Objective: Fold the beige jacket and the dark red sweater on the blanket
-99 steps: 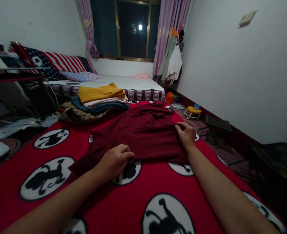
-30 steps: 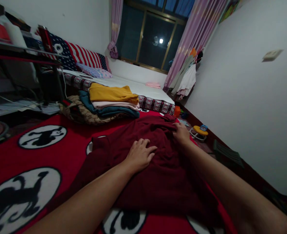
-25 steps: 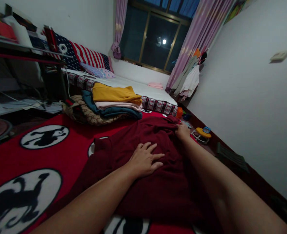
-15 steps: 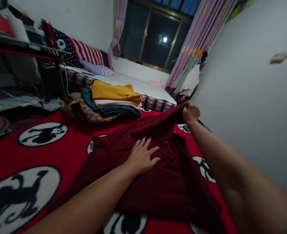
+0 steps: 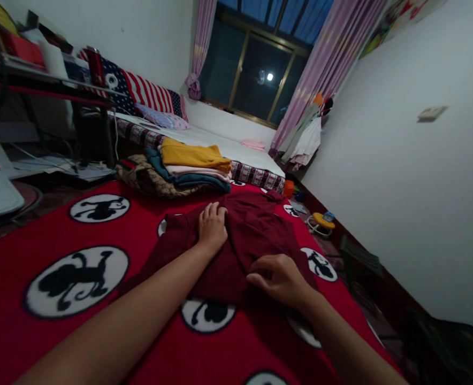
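Note:
A maroon top (image 5: 260,224) lies partly folded on a red blanket (image 5: 152,342) printed with white circles and dark figures. My left hand (image 5: 213,227) rests on the middle of the cloth, its fingers bent and closed on a fold. Lower and to the right, my right hand (image 5: 279,278) has its fingers curled in a pinch at the near part of the top. A crease runs through the cloth between both hands. The fingertips of my right hand are partly hidden.
Beyond the top sits a stack of folded clothes (image 5: 196,158), mustard uppermost, on a brown patterned item (image 5: 144,179). A second bed (image 5: 216,136) lies under the window. At left stands a cluttered desk (image 5: 52,88); at right, a yellow stool (image 5: 323,221) near the wall.
My right hand has come down and toward me from the far right, where it held the cloth raised. My left hand has shifted left and its spread fingers have closed. The top now lies lower and flatter.

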`<state>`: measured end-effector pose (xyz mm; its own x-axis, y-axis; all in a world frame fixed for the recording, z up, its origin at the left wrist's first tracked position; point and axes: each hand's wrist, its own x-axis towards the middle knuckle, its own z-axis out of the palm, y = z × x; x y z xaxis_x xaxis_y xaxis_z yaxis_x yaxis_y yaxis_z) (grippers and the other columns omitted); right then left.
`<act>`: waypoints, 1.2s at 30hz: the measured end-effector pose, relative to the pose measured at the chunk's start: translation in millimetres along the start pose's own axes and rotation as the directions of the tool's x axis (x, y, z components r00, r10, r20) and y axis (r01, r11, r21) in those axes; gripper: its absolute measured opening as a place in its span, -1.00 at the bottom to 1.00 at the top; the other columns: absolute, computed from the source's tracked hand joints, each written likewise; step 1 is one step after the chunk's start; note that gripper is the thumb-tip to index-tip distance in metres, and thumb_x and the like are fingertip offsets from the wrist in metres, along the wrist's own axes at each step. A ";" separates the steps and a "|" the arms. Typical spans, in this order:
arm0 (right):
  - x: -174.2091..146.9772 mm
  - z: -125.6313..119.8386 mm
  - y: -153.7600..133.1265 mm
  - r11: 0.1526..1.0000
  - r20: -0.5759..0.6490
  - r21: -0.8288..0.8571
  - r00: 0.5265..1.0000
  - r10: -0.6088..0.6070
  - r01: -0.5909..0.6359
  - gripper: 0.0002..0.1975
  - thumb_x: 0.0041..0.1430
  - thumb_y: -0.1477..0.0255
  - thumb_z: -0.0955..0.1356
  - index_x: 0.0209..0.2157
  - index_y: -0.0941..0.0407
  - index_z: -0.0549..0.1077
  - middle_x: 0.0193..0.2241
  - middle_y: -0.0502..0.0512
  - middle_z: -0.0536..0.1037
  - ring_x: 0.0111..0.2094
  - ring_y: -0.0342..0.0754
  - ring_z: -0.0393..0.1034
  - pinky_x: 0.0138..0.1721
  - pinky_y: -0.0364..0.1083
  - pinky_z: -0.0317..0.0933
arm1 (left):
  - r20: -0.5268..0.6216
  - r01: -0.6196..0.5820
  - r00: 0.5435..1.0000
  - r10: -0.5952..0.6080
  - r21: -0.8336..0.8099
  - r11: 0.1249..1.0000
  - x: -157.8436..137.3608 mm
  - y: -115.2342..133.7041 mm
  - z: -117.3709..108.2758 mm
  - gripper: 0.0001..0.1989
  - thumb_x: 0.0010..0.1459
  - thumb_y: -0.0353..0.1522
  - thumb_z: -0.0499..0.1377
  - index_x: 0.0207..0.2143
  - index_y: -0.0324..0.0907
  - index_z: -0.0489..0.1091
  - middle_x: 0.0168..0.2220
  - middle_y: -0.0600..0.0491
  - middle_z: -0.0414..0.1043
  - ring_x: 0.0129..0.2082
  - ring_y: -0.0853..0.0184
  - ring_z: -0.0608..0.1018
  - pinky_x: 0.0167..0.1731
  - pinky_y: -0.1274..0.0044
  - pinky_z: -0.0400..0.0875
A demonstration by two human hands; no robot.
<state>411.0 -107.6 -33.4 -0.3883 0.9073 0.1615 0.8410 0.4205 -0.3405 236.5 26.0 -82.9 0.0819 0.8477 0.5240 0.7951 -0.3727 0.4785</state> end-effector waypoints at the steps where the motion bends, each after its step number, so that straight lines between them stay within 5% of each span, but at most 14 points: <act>1: -3.5 5.2 2.1 0.997 -0.123 0.076 0.992 0.038 -0.029 -0.77 0.21 0.22 0.32 -0.35 0.04 0.54 -0.41 0.04 0.60 -0.40 -0.09 0.45 -0.35 -0.16 0.20 | 0.006 0.005 1.000 -0.005 -0.004 1.000 0.4 -2.5 -1.4 -0.60 0.07 -0.55 0.06 -0.03 -0.14 0.36 0.20 -0.14 0.21 0.22 0.06 0.22 0.14 0.21 0.20; 4: -6.1 14.6 22.9 0.967 -0.479 0.232 0.852 0.211 -0.109 -0.74 0.26 0.23 0.26 -0.26 0.07 0.50 -0.29 0.11 0.58 -0.27 -0.03 0.46 -0.22 -0.10 0.27 | 0.071 -0.043 0.996 0.045 -0.036 0.998 1.1 -8.2 -2.4 -0.60 0.05 -0.55 0.10 -0.06 -0.10 0.40 0.13 -0.09 0.28 0.18 0.08 0.27 0.10 0.25 0.28; 6: -6.2 18.4 41.5 0.963 -0.541 0.208 0.800 0.261 -0.173 -0.73 0.23 0.21 0.28 -0.20 0.08 0.48 -0.22 0.14 0.56 -0.18 0.02 0.45 -0.14 -0.05 0.27 | 0.095 -0.132 0.986 0.140 -0.084 0.988 1.3 -9.3 -1.2 -0.63 0.03 -0.53 0.13 -0.09 -0.10 0.44 0.11 -0.08 0.30 0.18 0.08 0.26 0.12 0.25 0.26; 9: -9.0 21.3 61.9 0.959 -0.466 0.109 0.839 0.280 -0.260 -0.62 0.13 0.15 0.35 -0.11 0.09 0.45 -0.14 0.17 0.54 -0.11 0.07 0.42 -0.07 0.02 0.26 | 0.106 -0.337 0.927 0.361 -0.188 0.922 1.1 -7.0 1.9 -0.55 -0.03 -0.53 0.18 -0.05 -0.08 0.43 0.15 -0.06 0.25 0.22 0.10 0.22 0.17 0.24 0.21; 12: -13.4 19.2 70.4 0.940 -0.427 0.014 0.848 0.315 -0.342 -0.55 0.08 0.07 0.35 -0.10 0.07 0.47 -0.16 0.15 0.54 -0.12 0.08 0.42 -0.10 0.02 0.26 | 0.130 -0.515 0.815 0.565 -0.287 0.808 0.0 -2.7 4.2 -0.35 -0.08 -0.56 0.20 0.11 -0.04 0.33 0.25 -0.06 0.13 0.26 0.12 0.17 0.20 0.22 0.15; 17: -17.0 10.2 72.7 0.834 -0.398 -0.125 0.797 0.454 -0.538 -0.59 0.03 0.01 0.35 -0.31 0.06 0.51 -0.38 0.12 0.57 -0.33 0.07 0.45 -0.37 -0.06 0.20 | 0.155 -0.579 0.741 0.653 -0.344 0.739 -3.9 0.1 4.0 -0.15 -0.13 -0.57 0.19 0.27 -0.05 0.13 0.33 -0.07 0.00 0.34 0.10 0.04 0.26 0.19 0.03; 20: -18.2 -1.4 51.6 0.831 -0.442 -0.088 0.769 0.462 -0.549 -0.68 0.05 0.09 0.34 -0.53 0.06 0.42 -0.59 0.02 0.47 -0.51 -0.03 0.36 -0.48 -0.11 0.09 | 0.163 -0.539 0.748 0.643 -0.417 0.732 -4.1 -0.6 3.7 -0.19 -0.15 -0.60 0.12 0.23 -0.10 0.20 0.29 -0.08 0.12 0.31 0.13 0.13 0.25 0.23 0.07; 22: -18.9 -14.7 23.3 0.896 -0.421 -0.007 0.814 0.401 -0.445 -0.69 0.05 0.12 0.35 -0.54 0.07 0.40 -0.61 -0.01 0.44 -0.54 -0.08 0.30 -0.49 -0.13 0.08 | 0.124 -0.489 0.769 0.627 -0.518 0.702 -2.8 -0.4 2.0 -0.28 -0.19 -0.65 0.03 0.09 -0.14 0.36 0.18 -0.06 0.30 0.21 0.21 0.30 0.19 0.32 0.20; 25: -15.9 -39.5 -19.3 0.938 -0.073 0.247 0.961 0.267 -0.242 -0.69 0.06 0.12 0.37 -0.51 0.09 0.45 -0.59 -0.03 0.45 -0.54 -0.13 0.29 -0.51 -0.16 0.09 | 0.064 -0.352 0.856 0.513 -0.654 0.670 -2.0 1.7 -6.1 -0.46 -0.20 -0.67 -0.06 -0.22 -0.20 0.51 -0.10 -0.02 0.52 -0.04 0.32 0.51 0.03 0.45 0.37; 27: -7.7 -51.5 -29.9 0.885 0.082 0.418 0.978 0.190 -0.206 -0.67 0.08 0.11 0.36 -0.50 0.10 0.46 -0.60 -0.03 0.45 -0.55 -0.14 0.29 -0.54 -0.18 0.10 | 0.071 -0.222 0.930 0.360 -0.673 0.706 -3.9 3.3 -13.8 -0.54 -0.13 -0.66 -0.08 -0.30 -0.22 0.51 -0.23 0.02 0.55 -0.17 0.35 0.55 -0.06 0.49 0.42; 29: 5.2 -52.7 -19.7 0.842 0.015 0.505 0.978 0.210 -0.189 -0.67 0.08 0.12 0.35 -0.47 0.11 0.46 -0.59 -0.01 0.46 -0.55 -0.14 0.31 -0.53 -0.17 0.14 | 0.081 -0.122 0.970 0.230 -0.656 0.745 -7.4 3.3 -20.1 -0.58 -0.04 -0.63 -0.07 -0.28 -0.22 0.51 -0.27 0.04 0.55 -0.23 0.36 0.55 -0.12 0.51 0.43; 31: 19.1 -41.1 6.3 0.849 -0.194 0.506 0.939 0.285 -0.153 -0.73 0.06 0.19 0.36 -0.41 0.13 0.47 -0.53 0.03 0.50 -0.51 -0.11 0.34 -0.48 -0.15 0.19 | 0.080 -0.104 0.978 0.194 -0.617 0.780 -11.2 0.9 -22.6 -0.60 0.01 -0.61 -0.04 -0.22 -0.22 0.50 -0.26 0.04 0.53 -0.25 0.37 0.54 -0.14 0.53 0.43; 34: 32.9 -9.1 52.1 0.884 -0.439 0.447 0.828 0.348 -0.135 -0.77 0.02 0.37 0.33 -0.27 0.15 0.48 -0.34 0.10 0.55 -0.40 -0.09 0.39 -0.37 -0.13 0.26 | 0.120 -0.190 0.949 0.291 -0.518 0.834 -14.6 -5.8 -20.4 -0.51 -0.02 -0.64 -0.01 -0.08 -0.17 0.47 -0.17 0.02 0.47 -0.24 0.38 0.51 -0.15 0.54 0.41; 36: 34.5 11.6 74.3 0.912 -0.470 0.385 0.820 0.328 -0.145 -0.76 -0.02 0.47 0.30 -0.25 0.13 0.48 -0.29 0.09 0.55 -0.39 -0.09 0.39 -0.33 -0.11 0.27 | 0.171 -0.262 0.910 0.377 -0.467 0.845 -14.8 -10.0 -18.5 -0.48 -0.04 -0.66 0.01 -0.08 -0.12 0.48 -0.12 0.03 0.43 -0.19 0.38 0.50 -0.13 0.56 0.39</act>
<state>455.7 -45.0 -63.8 0.1346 0.8800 0.4555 0.6779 0.2535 -0.6901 216.2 10.2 -82.3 0.4775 0.6956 0.5368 0.3694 -0.7132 0.5957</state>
